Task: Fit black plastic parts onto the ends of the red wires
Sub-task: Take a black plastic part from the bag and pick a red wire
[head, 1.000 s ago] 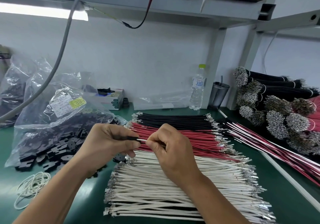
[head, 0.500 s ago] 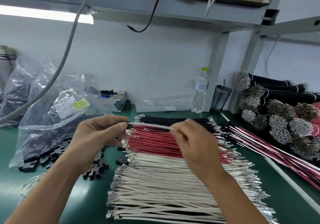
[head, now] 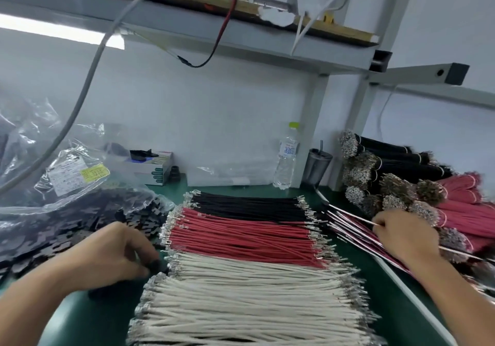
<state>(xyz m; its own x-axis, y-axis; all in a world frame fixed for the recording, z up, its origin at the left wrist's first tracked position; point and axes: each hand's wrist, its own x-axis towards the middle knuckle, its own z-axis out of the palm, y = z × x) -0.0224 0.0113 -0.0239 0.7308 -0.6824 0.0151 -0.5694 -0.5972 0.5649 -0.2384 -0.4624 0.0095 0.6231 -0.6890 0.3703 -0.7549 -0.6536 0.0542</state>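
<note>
White wall (head: 227,120), grey shelf (head: 187,26) overhead, lit tube lamp (head: 53,30).

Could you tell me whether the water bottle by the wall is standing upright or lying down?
Upright: the water bottle stands on its base with its green cap on top.

Two bare forearms enter from the bottom edge, one from about 7 o'clock and one from about 5 o'clock. Neither shows a sleeve, cuff, glove, watch or band anywhere along its visible length; both are uncovered from the frame edge to the wrist. The left hand (head: 115,254) is bare, its fingertips blurred and darkened in shadow. The right hand (head: 407,235) is bare too, with its knuckles showing plainly. No rings are visible on either hand.
</note>
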